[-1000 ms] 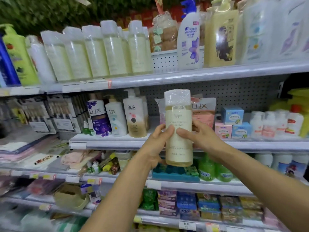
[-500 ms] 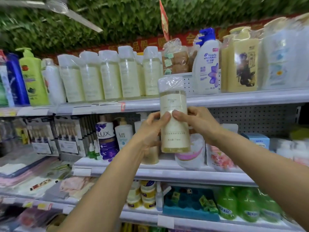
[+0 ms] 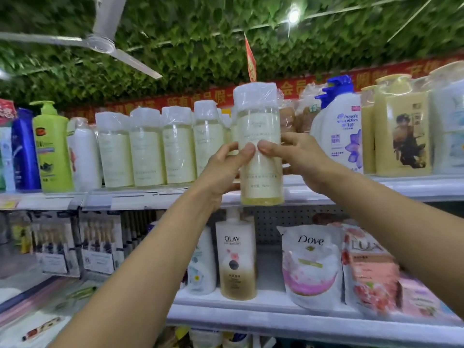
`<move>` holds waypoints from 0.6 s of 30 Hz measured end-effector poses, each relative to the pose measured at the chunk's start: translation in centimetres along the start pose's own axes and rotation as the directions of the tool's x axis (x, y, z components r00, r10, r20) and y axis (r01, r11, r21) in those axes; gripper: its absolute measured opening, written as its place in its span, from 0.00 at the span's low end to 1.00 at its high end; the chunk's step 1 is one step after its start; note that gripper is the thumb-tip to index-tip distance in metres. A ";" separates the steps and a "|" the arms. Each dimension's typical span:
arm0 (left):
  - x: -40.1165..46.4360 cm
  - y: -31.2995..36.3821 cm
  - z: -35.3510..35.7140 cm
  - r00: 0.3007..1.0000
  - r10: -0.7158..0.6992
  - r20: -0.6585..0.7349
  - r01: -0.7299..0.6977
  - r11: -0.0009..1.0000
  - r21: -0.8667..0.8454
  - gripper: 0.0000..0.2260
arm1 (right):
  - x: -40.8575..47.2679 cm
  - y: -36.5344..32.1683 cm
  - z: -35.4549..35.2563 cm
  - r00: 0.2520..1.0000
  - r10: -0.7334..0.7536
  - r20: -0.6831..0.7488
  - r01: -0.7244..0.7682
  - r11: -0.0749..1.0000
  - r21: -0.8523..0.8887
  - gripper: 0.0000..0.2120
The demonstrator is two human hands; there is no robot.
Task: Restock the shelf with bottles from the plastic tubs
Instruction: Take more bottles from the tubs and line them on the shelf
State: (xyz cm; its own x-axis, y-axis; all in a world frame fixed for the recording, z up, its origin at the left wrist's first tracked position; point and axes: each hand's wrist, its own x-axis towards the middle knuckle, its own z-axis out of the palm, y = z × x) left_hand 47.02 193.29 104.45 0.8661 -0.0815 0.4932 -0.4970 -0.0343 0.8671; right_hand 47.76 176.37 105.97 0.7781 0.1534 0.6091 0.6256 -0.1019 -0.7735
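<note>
While the left hand and right hand both clasp its middle, the bottle hangs upright before the top shelf, cap uppermost. Full and film-wrapped, it likely feels heavy, stiff and slick, so a two-sided mid-body hold suits.

- The bottle has gone up: one second ago it was in front of the middle shelf, and now its base is at the front edge of the top shelf.
- The left hand and the right hand have risen together with it, with the same grip on both sides.
- The bottle now stands before the row of same bottles, at its right end.
</note>
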 end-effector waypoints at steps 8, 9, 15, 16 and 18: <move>6.2 1.0 -2.4 0.985 0.159 0.063 -0.154 0.985 -0.083 0.19 | 6.5 -0.5 1.0 0.993 -0.115 0.003 0.115 0.991 0.062 0.24; 6.8 0.7 -2.7 0.983 0.172 0.070 -0.165 0.981 -0.098 0.20 | 7.0 -0.2 1.1 0.993 -0.117 0.003 0.117 0.991 0.067 0.25; 9.5 -2.0 -3.3 0.983 0.169 0.074 -0.160 0.980 -0.120 0.20 | 8.9 2.5 1.7 0.997 -0.078 -0.001 0.078 0.994 0.083 0.26; 9.8 -2.3 -3.3 0.984 0.165 0.072 -0.155 0.980 -0.123 0.20 | 9.2 2.8 1.8 0.998 -0.069 -0.006 0.069 0.994 0.087 0.26; 10.2 -2.6 -3.3 0.985 0.160 0.071 -0.151 0.982 -0.118 0.19 | 9.7 3.1 1.9 0.999 -0.047 -0.010 0.048 0.995 0.088 0.25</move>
State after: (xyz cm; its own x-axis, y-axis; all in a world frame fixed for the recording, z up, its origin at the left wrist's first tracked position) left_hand 57.29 195.83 107.44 0.7697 -0.1565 0.6190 -0.6119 0.0959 0.7851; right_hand 57.08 179.46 109.13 0.7483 0.1479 0.6467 0.6548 -0.0077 -0.7558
